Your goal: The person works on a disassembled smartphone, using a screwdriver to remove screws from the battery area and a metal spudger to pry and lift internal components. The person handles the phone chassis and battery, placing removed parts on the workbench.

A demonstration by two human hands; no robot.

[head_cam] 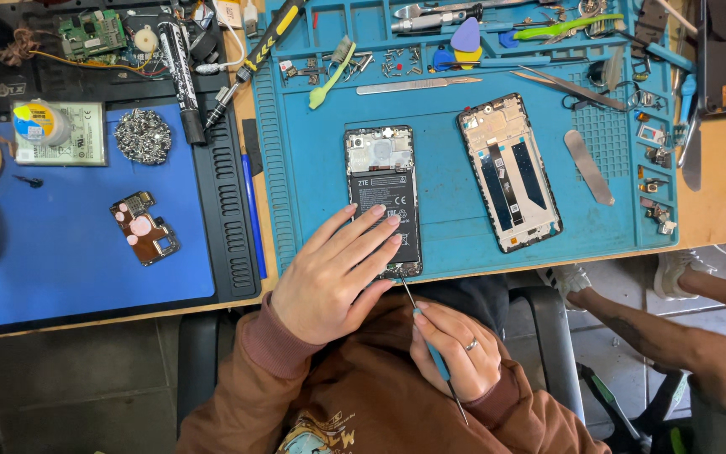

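Head view of a repair bench. An opened phone (384, 200), back cover off and battery exposed, lies on the teal mat (447, 227) with its long axis running near to far; its near end sits at the mat's near edge, just in front of the person. The left hand (334, 277) lies flat, palm down, over the phone's near left corner, fingers spread and pointing far-right across the battery; it presses on the phone rather than closing round it. The right hand (455, 353), ring on one finger, is drawn back close to the body and pinches a thin screwdriver (432, 351) in a pencil-like grasp. The tool slants from near-right to far-left, its tip touching or just short of the phone's near edge, beside the left fingertips; contact cannot be confirmed. The phone thus lies far and slightly left of the right hand's grip, along the line of the shaft, and the left hand is the nearer one. A second phone frame (510, 172) lies to the right, well apart, tilted slightly. A blue mat (69, 269) at left carries a small circuit board (144, 227).
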